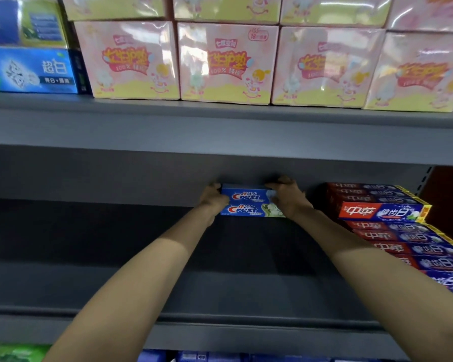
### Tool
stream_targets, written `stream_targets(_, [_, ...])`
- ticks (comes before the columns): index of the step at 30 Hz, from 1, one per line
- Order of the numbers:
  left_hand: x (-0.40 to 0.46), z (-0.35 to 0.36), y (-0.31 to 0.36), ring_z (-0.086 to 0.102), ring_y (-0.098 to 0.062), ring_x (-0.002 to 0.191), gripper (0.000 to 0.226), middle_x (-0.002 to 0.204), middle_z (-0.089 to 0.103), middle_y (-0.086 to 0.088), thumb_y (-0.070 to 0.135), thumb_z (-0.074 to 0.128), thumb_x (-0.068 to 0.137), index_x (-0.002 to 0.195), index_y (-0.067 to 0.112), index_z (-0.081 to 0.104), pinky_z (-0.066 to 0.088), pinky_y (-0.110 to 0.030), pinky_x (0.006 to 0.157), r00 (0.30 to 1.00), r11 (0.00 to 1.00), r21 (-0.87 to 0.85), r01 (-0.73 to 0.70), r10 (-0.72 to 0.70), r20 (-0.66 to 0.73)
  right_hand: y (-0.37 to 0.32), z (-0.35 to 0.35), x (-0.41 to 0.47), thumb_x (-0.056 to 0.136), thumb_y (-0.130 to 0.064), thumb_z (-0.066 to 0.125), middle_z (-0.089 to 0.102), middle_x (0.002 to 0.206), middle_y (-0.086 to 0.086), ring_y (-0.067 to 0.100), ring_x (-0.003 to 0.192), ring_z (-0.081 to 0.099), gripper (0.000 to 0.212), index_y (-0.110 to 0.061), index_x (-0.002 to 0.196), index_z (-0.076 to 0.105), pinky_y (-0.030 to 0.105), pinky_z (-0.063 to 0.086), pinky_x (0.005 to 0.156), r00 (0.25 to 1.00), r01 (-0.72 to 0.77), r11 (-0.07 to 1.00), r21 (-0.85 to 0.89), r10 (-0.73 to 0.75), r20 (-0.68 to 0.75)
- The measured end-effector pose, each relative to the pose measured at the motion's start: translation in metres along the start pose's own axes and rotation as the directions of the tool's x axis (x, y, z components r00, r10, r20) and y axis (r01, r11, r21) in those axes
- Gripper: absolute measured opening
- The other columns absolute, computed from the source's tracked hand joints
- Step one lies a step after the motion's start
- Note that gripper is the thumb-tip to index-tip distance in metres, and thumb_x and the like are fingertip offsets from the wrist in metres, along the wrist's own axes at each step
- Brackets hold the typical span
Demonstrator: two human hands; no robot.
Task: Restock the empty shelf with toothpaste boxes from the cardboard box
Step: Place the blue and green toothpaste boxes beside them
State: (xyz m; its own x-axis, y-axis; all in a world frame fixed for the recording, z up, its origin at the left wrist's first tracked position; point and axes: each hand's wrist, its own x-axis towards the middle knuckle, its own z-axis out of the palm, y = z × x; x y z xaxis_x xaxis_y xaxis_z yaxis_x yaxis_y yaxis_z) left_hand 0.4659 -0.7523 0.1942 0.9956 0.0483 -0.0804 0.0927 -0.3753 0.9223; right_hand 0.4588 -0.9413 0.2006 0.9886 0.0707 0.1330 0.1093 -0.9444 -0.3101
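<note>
Two blue Crest toothpaste boxes (pixel 249 203) are stacked one on the other at the back of the dark grey shelf (pixel 115 244). My left hand (pixel 213 198) grips their left end. My right hand (pixel 288 197) grips their right end and covers it. Both arms reach deep into the shelf. The lower box appears to rest on the shelf floor. The cardboard box is out of view.
Red and blue toothpaste boxes (pixel 382 211) are stacked in rows at the right of the same shelf. Pink packs (pixel 228 64) and blue boxes (pixel 32 70) fill the shelf above. More goods (pixel 16 354) show below the front lip.
</note>
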Motion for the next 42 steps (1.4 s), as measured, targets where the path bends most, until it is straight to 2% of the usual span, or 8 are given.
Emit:
stream_targets(2, [-0.005,-0.004,0.001,0.057,-0.022,0.111,0.054,0.132,0.053,-0.013,0.001,0.053,0.092,0.142,0.012,0.037,0.045,-0.025,0.081,1.000,1.000,-0.004,-0.002,0.002,0.015,-0.007,-0.005,-0.009,0.096,-0.026,0.048,0.031,0.145,0.006,0.029,0.138,0.026,0.046,-0.024,0.141,0.039,0.061,0.015,0.113,1.000,-0.022,0.996,-0.081,0.023,0.014])
stream_targets(7, [-0.023,-0.028,0.004,0.051,-0.024,0.121,0.051,0.136,0.050,-0.012,0.000,0.054,0.091,0.138,0.012,0.041,0.045,-0.028,0.096,0.984,0.965,0.193,-0.180,0.178,0.026,-0.038,-0.006,-0.031,0.094,-0.012,0.051,0.046,0.140,0.014,0.028,0.127,0.045,0.045,-0.011,0.139,0.042,0.037,0.037,0.107,0.992,0.023,0.997,0.074,-0.014,-0.128])
stream_targets(11, [-0.054,-0.058,-0.001,0.053,-0.021,0.120,0.037,0.131,0.056,-0.007,0.005,0.051,0.093,0.128,0.016,0.051,0.045,-0.032,0.099,0.910,0.790,0.462,-0.404,0.399,0.113,-0.080,-0.007,-0.059,0.093,-0.012,0.055,0.059,0.128,0.012,0.025,0.116,0.056,0.036,-0.009,0.128,0.055,0.032,0.043,0.100,0.972,0.095,0.985,0.144,-0.060,-0.227])
stream_targets(15, [-0.090,-0.091,-0.012,0.057,-0.026,0.110,0.028,0.121,0.062,-0.003,0.019,0.048,0.094,0.120,0.024,0.054,0.049,-0.037,0.086,0.862,0.585,0.676,-0.448,0.484,0.152,-0.124,-0.006,-0.089,0.090,-0.009,0.056,0.068,0.111,0.013,0.028,0.103,0.061,0.024,-0.008,0.112,0.064,0.032,0.045,0.088,0.961,0.116,0.978,0.174,-0.066,-0.269])
stream_targets(22, [-0.187,-0.151,-0.046,0.061,-0.022,0.097,0.017,0.098,0.069,0.005,0.030,0.051,0.091,0.103,0.027,0.062,0.050,-0.034,0.079,0.857,0.646,0.608,-0.463,0.501,0.120,-0.203,0.031,-0.170,0.088,-0.014,0.057,0.071,0.097,0.005,0.023,0.094,0.063,0.018,-0.017,0.101,0.068,0.031,0.049,0.082,0.965,0.207,0.960,0.191,-0.168,-0.201])
stream_targets(28, [-0.285,-0.218,-0.121,0.064,-0.025,0.095,0.013,0.091,0.071,0.002,0.029,0.053,0.089,0.093,0.026,0.064,0.052,-0.038,0.080,0.904,0.734,0.608,-0.304,0.424,-0.060,-0.283,0.079,-0.260,0.088,-0.017,0.051,0.064,0.082,0.006,0.030,0.090,0.061,0.020,-0.016,0.098,0.068,0.038,0.051,0.078,0.972,0.230,0.946,0.228,-0.214,-0.095])
stream_targets(37, [-0.417,-0.338,-0.265,0.062,-0.033,0.095,0.017,0.098,0.067,-0.010,0.026,0.048,0.092,0.098,0.020,0.062,0.050,-0.038,0.072,0.986,0.684,0.729,0.032,0.098,-0.135,-0.413,0.179,-0.374,0.089,-0.022,0.052,0.070,0.101,0.010,0.031,0.096,0.062,0.021,-0.019,0.102,0.069,0.038,0.052,0.078,0.916,0.286,0.928,0.240,-0.339,0.216])
stream_targets(42, [-0.461,-0.403,-0.334,0.062,-0.036,0.079,0.020,0.074,0.054,-0.009,0.027,0.046,0.095,0.087,0.013,0.057,0.040,-0.033,0.058,0.971,0.676,0.707,0.208,-0.055,-0.233,-0.486,0.231,-0.410,0.092,-0.018,0.047,0.069,0.090,0.013,0.033,0.082,0.063,0.021,-0.014,0.094,0.067,0.039,0.051,0.067,0.841,0.348,0.901,0.259,-0.422,0.339])
